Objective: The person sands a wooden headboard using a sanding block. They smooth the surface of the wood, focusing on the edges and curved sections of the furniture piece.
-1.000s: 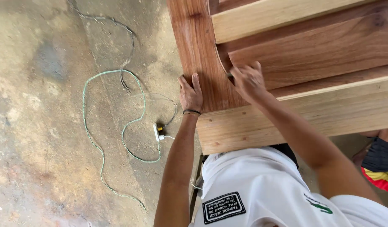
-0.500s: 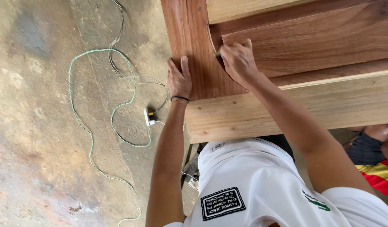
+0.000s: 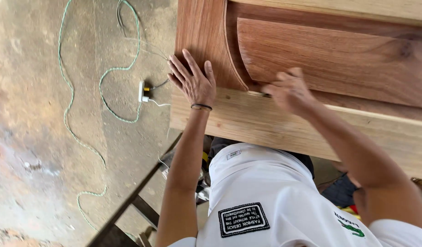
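Left hand (image 3: 193,82) flat on door (image 3: 339,59); right hand (image 3: 289,93) at groove.

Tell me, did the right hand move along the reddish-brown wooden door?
Yes. The right hand slid down the curved groove of the reddish-brown wooden door and now sits at the pale wooden rail.

Left hand (image 3: 194,83) flat, fingers spread; right hand (image 3: 289,93) curled, blurred, both arms outstretched.

Single head view, looking steeply down, close over wooden door (image 3: 311,59), floor (image 3: 37,114) beyond.
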